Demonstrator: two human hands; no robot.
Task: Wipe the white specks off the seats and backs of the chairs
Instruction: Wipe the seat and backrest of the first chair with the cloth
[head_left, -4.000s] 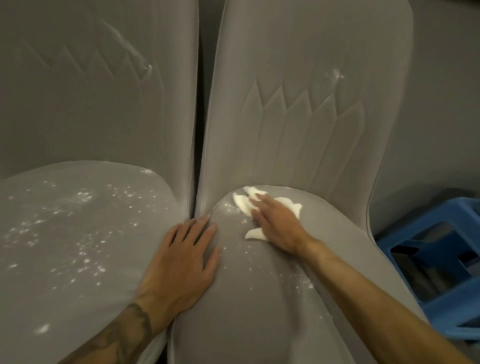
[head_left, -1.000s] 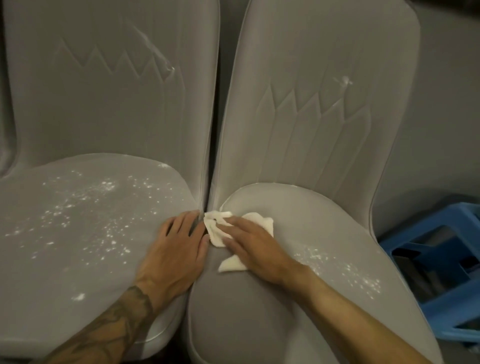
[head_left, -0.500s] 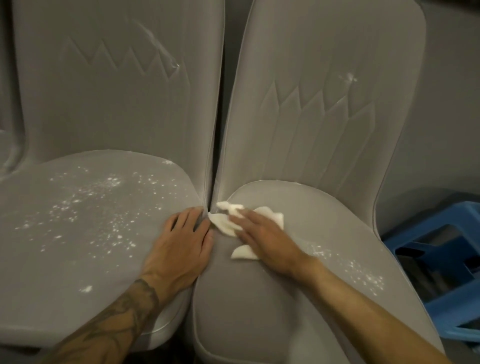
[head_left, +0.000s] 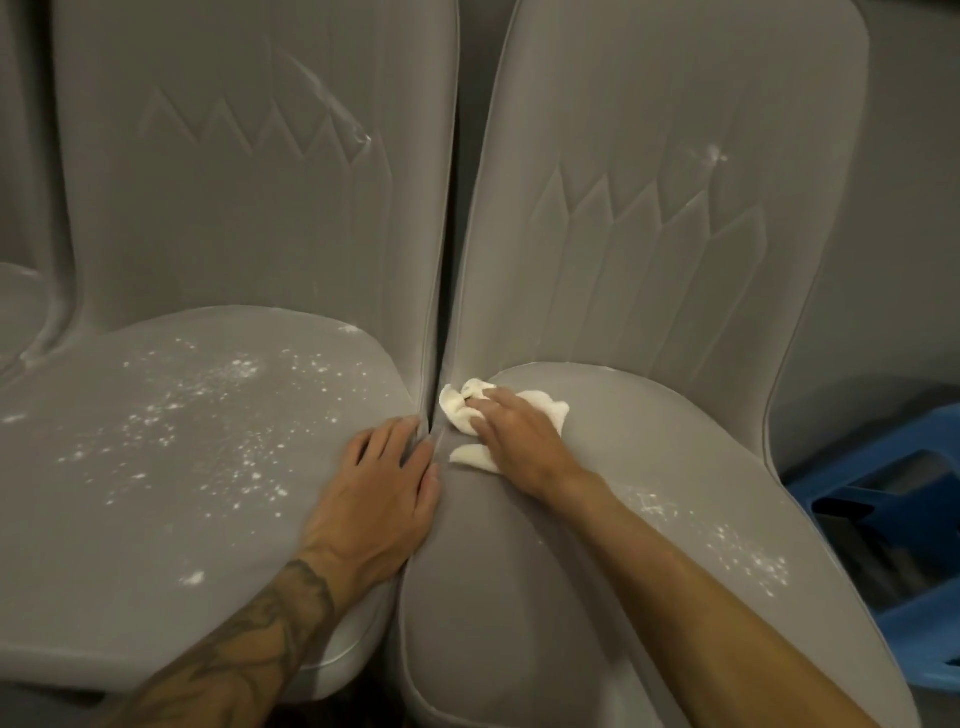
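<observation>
Two grey chairs stand side by side. The left chair's seat (head_left: 156, 493) is scattered with white specks (head_left: 208, 415), and a white streak (head_left: 343, 124) marks its back. The right chair's seat (head_left: 649, 441) has specks (head_left: 737, 545) near its right edge and one white mark (head_left: 717, 155) on its back. My right hand (head_left: 519, 441) presses a crumpled white cloth (head_left: 462, 410) flat onto the rear left corner of the right seat. My left hand (head_left: 379, 488) rests flat on the right edge of the left seat, fingers at the gap between the chairs.
A blue plastic stool (head_left: 893, 519) stands close to the right chair's right side. Part of a third grey seat (head_left: 21, 312) shows at the far left. A grey wall (head_left: 914, 208) runs behind the chairs.
My right hand has slid the cloth back toward the rear left corner of the right seat, close to the gap. My left hand has stayed on the left seat's edge.
</observation>
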